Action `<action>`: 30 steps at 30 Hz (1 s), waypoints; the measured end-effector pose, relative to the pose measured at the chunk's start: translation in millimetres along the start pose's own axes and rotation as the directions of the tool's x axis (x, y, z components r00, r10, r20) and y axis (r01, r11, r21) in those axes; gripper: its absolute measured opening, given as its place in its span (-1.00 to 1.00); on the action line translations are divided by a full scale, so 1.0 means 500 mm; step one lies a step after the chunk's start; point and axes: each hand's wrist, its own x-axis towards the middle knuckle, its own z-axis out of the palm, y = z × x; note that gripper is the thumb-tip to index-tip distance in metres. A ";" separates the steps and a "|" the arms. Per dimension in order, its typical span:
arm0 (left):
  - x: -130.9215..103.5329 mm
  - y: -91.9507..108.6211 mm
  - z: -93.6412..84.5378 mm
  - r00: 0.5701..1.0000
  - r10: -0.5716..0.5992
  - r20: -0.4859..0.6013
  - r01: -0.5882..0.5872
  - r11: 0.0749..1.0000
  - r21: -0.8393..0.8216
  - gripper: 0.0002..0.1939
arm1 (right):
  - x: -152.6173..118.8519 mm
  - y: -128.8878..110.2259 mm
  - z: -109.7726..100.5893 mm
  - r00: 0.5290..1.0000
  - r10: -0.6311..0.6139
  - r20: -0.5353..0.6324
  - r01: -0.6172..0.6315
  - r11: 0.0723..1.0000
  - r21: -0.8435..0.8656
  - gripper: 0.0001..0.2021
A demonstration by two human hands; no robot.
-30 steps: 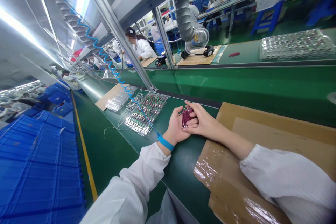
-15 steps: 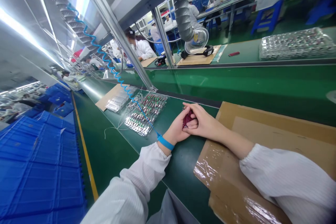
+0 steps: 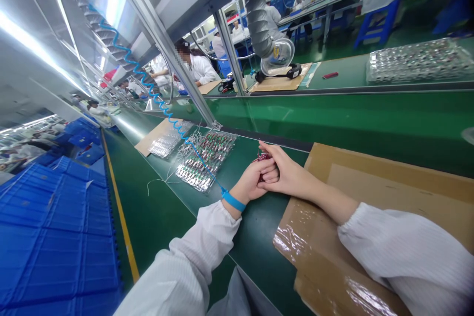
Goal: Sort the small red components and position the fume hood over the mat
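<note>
Between my two hands is a bundle of small dark red parts [image 3: 263,157], mostly hidden by the fingers. My left hand [image 3: 252,180], with a blue strap [image 3: 233,201] at its wrist, is closed around the bundle. My right hand [image 3: 283,170] presses against it from the right, its fingers curled over the parts and the left fingers. Left of the hands, a clear tray of red, green and silver parts [image 3: 207,160] lies on the green bench, with loose white wires [image 3: 189,144] at its upper left edge.
Brown cardboard [image 3: 370,192] covers the bench at right. A second clear tray [image 3: 166,140] lies farther left. A coiled blue cord [image 3: 159,101] runs down to the strap. A metal post [image 3: 185,79] stands behind the trays. Blue bins [image 3: 55,237] fill the lower left.
The fingers have shifted around the red parts; my left thumb has moved down and covers more of them. The arms and trays have stayed in place.
</note>
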 end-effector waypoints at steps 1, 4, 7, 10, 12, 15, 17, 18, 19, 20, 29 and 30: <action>0.000 0.000 0.000 1.000 -0.014 -0.008 0.013 1.000 -0.009 -0.55 | 0.000 0.001 0.000 1.000 -0.001 0.003 0.001 1.000 -0.002 0.07; -0.001 0.002 0.003 0.999 -0.034 -0.022 0.033 0.999 -0.042 -0.54 | 0.001 0.003 0.001 1.000 -0.012 0.004 0.012 1.000 -0.017 0.05; -0.003 0.004 0.006 0.998 -0.050 -0.024 0.049 0.997 -0.066 -0.56 | 0.001 0.003 0.001 1.000 -0.016 0.005 0.016 1.000 -0.023 0.07; -0.002 0.005 0.005 0.998 -0.063 -0.021 0.061 0.995 -0.077 -0.54 | 0.001 0.003 0.000 1.000 0.001 0.010 -0.001 1.000 -0.016 0.09; 0.000 0.005 0.002 0.998 -0.063 -0.022 0.061 0.995 -0.079 -0.53 | 0.001 0.004 0.001 1.000 0.001 0.013 -0.001 1.000 -0.021 0.10; 0.004 0.004 -0.004 0.998 -0.063 -0.031 0.061 0.996 -0.071 -0.50 | 0.000 0.011 0.005 0.999 -0.025 0.031 0.027 0.998 -0.059 0.10; 0.005 0.004 -0.006 0.998 -0.055 -0.037 0.053 0.997 -0.063 -0.50 | 0.000 0.016 0.009 0.998 -0.053 0.035 0.056 0.994 -0.098 0.10; 0.006 0.004 -0.006 0.998 -0.047 -0.040 0.045 0.997 -0.060 -0.50 | -0.001 0.018 0.010 0.997 -0.065 0.029 0.068 0.991 -0.119 0.10; 0.006 0.005 -0.006 0.998 -0.038 -0.043 0.035 0.998 -0.059 -0.51 | -0.001 0.019 0.011 0.997 -0.074 0.019 0.076 0.987 -0.141 0.10; 0.006 0.005 -0.005 0.999 -0.028 -0.047 0.025 0.998 -0.059 -0.52 | -0.001 0.020 0.012 0.997 -0.078 0.011 0.078 0.984 -0.160 0.09; 0.004 0.006 0.007 0.998 -0.004 -0.065 0.000 0.998 -0.058 -0.55 | 0.003 0.005 0.003 0.996 -0.079 -0.035 0.068 0.966 -0.250 -0.08; 0.004 0.006 0.008 0.998 0.001 -0.064 -0.005 0.998 -0.060 -0.55 | 0.003 0.004 0.003 0.997 -0.075 -0.032 0.065 0.966 -0.251 -0.11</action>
